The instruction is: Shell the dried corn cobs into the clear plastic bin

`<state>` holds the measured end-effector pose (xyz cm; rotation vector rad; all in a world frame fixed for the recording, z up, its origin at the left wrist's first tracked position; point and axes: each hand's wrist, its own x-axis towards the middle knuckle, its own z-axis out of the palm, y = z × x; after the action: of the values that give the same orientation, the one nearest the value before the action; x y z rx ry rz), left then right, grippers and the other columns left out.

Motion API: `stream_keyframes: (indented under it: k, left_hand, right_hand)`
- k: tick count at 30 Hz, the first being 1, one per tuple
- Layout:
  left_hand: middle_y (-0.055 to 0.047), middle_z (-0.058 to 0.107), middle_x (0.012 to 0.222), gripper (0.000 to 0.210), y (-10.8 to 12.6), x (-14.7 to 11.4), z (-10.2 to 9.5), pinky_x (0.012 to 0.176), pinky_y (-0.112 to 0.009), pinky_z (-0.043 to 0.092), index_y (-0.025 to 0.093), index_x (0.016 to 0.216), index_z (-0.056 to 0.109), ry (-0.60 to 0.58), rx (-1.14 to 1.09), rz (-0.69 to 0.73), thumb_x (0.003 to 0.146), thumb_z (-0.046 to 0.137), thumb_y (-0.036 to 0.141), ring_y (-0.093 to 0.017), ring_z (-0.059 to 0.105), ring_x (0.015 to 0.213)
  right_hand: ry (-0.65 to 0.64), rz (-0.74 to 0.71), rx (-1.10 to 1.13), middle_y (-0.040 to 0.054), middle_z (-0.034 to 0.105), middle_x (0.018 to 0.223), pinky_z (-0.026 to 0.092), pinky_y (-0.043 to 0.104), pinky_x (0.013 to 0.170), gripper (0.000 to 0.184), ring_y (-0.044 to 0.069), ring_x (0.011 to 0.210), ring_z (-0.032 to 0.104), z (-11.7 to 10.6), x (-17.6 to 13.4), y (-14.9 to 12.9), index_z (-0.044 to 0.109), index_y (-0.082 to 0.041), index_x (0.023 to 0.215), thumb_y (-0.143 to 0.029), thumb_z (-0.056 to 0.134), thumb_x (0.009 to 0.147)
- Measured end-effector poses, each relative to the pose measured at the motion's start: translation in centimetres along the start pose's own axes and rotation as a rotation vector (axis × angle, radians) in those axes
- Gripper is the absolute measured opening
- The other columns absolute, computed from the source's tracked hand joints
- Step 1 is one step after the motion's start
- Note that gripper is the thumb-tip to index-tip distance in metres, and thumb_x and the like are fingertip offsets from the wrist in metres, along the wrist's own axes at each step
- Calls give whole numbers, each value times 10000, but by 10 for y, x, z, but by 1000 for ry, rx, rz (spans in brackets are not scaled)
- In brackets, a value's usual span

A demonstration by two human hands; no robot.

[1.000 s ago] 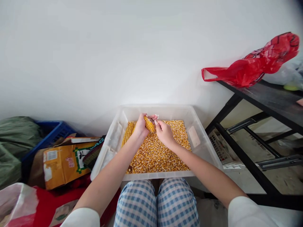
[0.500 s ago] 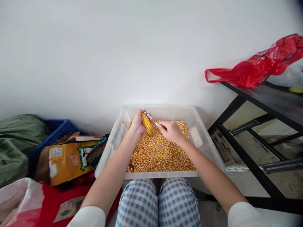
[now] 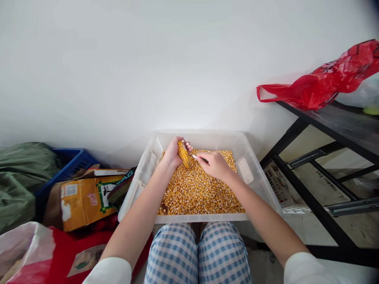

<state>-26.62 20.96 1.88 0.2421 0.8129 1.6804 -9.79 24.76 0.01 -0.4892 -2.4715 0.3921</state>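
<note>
Holding a corn cob [image 3: 184, 154] tilted in the curled left hand [image 3: 173, 153], over kernels [image 3: 201, 193] in the tub [image 3: 201, 217] — presumably for catching strays — and pinching a slim tool [image 3: 192, 155] in the closed right hand [image 3: 216, 163], near the corn cob

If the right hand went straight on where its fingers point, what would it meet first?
Most likely the corn cob in the left hand, just ahead of the right hand, though one view leaves depth unclear.
</note>
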Motion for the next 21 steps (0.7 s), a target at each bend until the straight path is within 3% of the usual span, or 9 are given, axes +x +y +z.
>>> stream_keyframes:
  k: [21]
  left_hand:
    - [-8,470,478,221,1,0,-4,462,-227,442,173,548,431,4,220,-21,768,424,187,-108,454,410]
  right_hand:
    - [-70,-34,-31,8,595,596,228,255,562,289,103,531,439,-9,1,-2,665,-193,740,-290,446,902]
